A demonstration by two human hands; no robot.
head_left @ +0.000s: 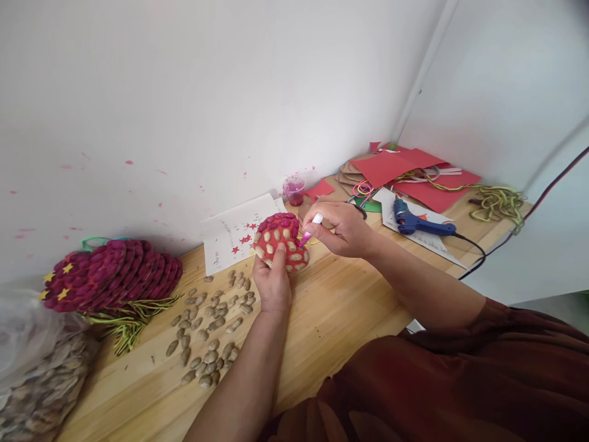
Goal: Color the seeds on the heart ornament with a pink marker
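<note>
At frame centre, my left hand (272, 283) grips a red shell-studded ornament (281, 241); my right hand (340, 228) pinches a small brush (311, 228), which wants light, steady dabs.

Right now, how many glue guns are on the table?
1. A blue glue gun lies on white paper at the right of the wooden table, just beyond the right hand. Another could be hidden under the red card sheets.

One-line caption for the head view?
Left hand holds a shell-studded red ornament while right hand paints it with a small brush.
</note>
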